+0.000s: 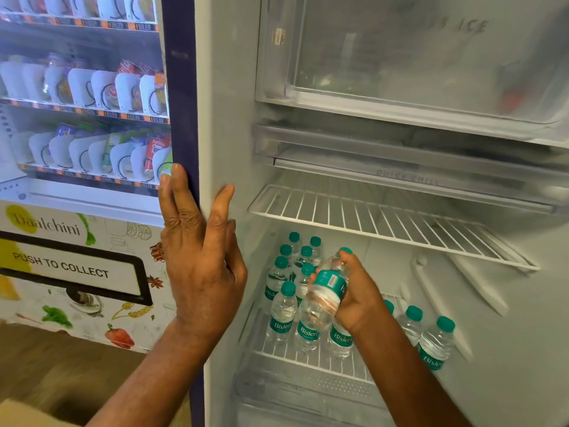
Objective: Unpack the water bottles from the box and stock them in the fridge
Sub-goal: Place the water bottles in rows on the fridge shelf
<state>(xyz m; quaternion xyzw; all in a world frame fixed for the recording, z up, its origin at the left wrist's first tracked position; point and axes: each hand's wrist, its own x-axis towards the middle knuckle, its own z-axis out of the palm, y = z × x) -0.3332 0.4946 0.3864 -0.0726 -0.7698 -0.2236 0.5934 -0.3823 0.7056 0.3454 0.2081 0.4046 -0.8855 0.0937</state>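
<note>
Your right hand (pixel 363 300) grips a water bottle (pixel 329 283), long axis tilted, cap pointing up into the fridge (pixel 228 118), your left hand (pixel 200 266) flat with straight fingers on its edge.

Box (pixel 18 411) cut off at btm-left edge — freezer stuff (pixel 512 98) blurry behind frosted flap (pixel 400 57)

Shared pantry or break corner, not a home, snack vending machine (pixel 80 118) filling the left of the frame, price strips (pixel 92 110) under its rows, "PUSH TO COLLECT" flap (pixel 70 269) lower left, open fridge (pixel 228 118) at right, identical water bottles (pixel 281 312) lower centre.
</note>
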